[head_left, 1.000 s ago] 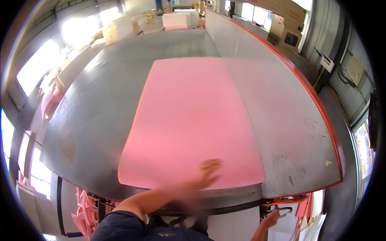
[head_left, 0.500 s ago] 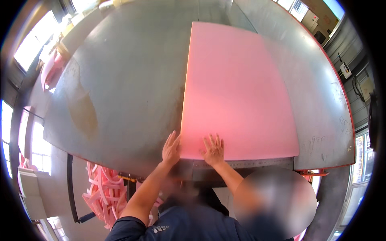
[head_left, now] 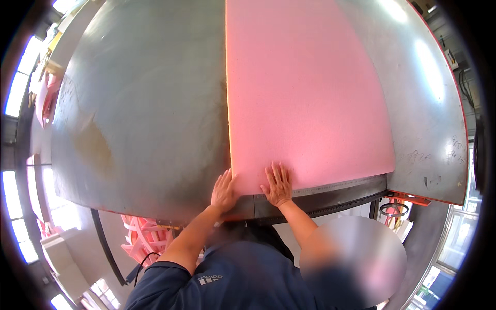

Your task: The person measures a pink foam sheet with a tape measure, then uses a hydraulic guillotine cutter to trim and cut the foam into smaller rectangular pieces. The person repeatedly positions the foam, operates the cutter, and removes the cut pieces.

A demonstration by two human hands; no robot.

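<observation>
The right hand [head_left: 279,187] has been brought from near the wheel [head_left: 394,215] at four o'clock onto the pink sheet [head_left: 307,98], laid toward one o'clock on the table [head_left: 150,103], which is seemingly being steadied, its seven-o'clock corner met by the left hand [head_left: 224,192], both palms flattened, fingers extended.

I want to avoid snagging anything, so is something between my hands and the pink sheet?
Nothing visible is. Your right hand lies over the sheet's near edge; your left hand is at its near-left corner.
</observation>
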